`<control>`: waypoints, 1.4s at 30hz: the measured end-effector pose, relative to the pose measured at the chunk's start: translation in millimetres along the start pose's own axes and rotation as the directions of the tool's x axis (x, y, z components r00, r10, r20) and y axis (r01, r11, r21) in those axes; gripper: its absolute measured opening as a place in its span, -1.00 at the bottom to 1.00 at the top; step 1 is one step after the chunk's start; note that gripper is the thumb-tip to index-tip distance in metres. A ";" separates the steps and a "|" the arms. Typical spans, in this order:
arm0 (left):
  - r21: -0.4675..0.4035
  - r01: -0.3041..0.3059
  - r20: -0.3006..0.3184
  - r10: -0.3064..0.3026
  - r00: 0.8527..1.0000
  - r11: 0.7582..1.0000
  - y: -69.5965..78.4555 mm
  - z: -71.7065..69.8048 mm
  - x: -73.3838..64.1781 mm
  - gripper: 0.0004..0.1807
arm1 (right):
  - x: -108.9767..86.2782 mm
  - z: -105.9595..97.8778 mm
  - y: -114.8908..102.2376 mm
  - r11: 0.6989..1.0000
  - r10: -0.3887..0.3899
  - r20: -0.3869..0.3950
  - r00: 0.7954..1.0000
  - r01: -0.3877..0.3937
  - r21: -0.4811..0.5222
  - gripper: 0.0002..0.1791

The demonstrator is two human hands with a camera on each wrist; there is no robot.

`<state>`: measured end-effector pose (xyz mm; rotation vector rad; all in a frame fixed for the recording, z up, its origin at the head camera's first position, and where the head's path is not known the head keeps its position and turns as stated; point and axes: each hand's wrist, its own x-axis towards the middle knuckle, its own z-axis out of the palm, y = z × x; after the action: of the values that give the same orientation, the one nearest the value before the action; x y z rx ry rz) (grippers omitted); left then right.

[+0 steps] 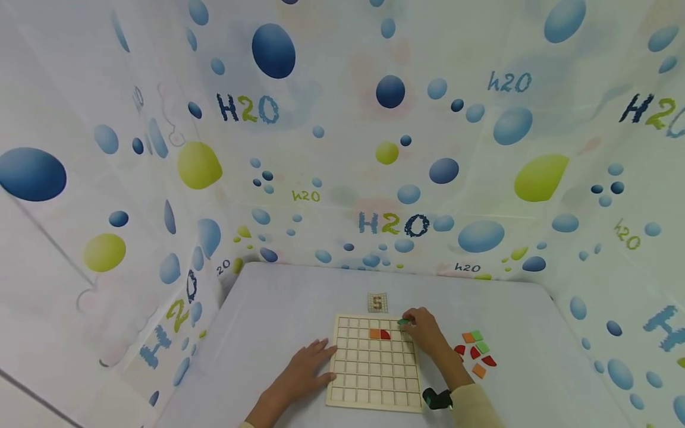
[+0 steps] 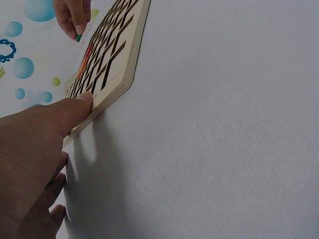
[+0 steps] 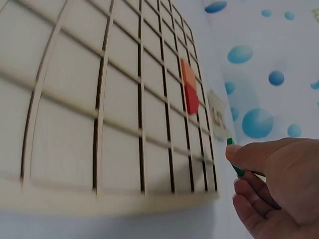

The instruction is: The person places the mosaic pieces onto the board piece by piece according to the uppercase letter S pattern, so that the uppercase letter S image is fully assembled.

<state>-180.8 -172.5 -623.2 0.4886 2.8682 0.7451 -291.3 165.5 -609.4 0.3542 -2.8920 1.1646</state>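
Observation:
A square wooden grid board (image 1: pixel 374 368) lies on the white table. Along its left edge rests my left hand (image 1: pixel 304 371), fingers extended; the left wrist view shows its thumb (image 2: pixel 82 97) on the board's rim. My right hand (image 1: pixel 424 331) pinches a small green tile (image 3: pixel 235 158) between thumb and fingers, above the board's far right corner. In the grid's second row sit an orange square tile (image 1: pixel 375 334) and, touching it, a red rounded tile (image 1: pixel 385 334). Part of the green tile is hidden by the fingers.
Right of the board lie loose tiles: red rounded ones (image 1: pixel 489 361), orange squares (image 1: pixel 478 371) and green squares (image 1: pixel 483 347). A small beaded square (image 1: pixel 377 302) marked with an S-like figure lies beyond the board. A patterned curtain (image 1: pixel 342 148) surrounds the table.

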 end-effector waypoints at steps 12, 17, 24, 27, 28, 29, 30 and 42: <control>-0.017 -0.006 -0.007 0.006 1.000 1.000 -0.7 -0.9 -0.4 -0.27 | 13.2 37.1 -41.8 0.976 -0.218 0.156 0.963 0.218 0.014 -0.90; -0.020 -0.005 -0.004 0.005 1.000 1.000 -0.2 -1.7 0.5 -0.27 | 12.3 49.7 -49.5 0.962 -0.263 0.190 0.946 0.272 -0.019 -0.87; -0.014 -0.016 -0.013 0.016 1.000 1.000 -1.8 -0.2 0.6 -0.26 | 8.5 59.2 -52.5 0.939 -0.275 0.173 0.946 0.303 -0.163 -0.88; -0.015 -0.015 -0.008 0.015 1.000 1.000 -2.2 -0.8 0.2 -0.27 | 8.2 60.6 -52.8 0.934 -0.286 0.165 0.944 0.313 -0.174 -0.88; -0.017 -0.014 -0.007 0.014 1.000 1.000 -2.1 -0.9 0.1 -0.27 | 8.3 60.7 -52.9 0.933 -0.290 0.164 0.943 0.317 -0.169 -0.88; -0.016 -0.011 -0.004 0.011 1.000 1.000 -2.1 -0.9 0.2 -0.27 | 8.3 60.7 -53.0 0.933 -0.294 0.164 0.942 0.320 -0.166 -0.87; -0.017 -0.006 -0.001 0.006 1.000 1.000 -2.1 -0.6 0.2 -0.27 | 8.3 60.8 -53.0 0.932 -0.297 0.165 0.941 0.323 -0.164 -0.87; -0.009 -0.017 -0.006 0.017 1.000 1.000 -3.2 1.0 0.5 -0.26 | 4.9 58.7 -51.8 0.945 -0.268 0.187 0.945 0.296 -0.139 -0.94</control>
<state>-181.9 -174.5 -625.7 0.5109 2.8684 0.7635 -280.6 88.1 -616.1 0.8669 -2.9141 0.8816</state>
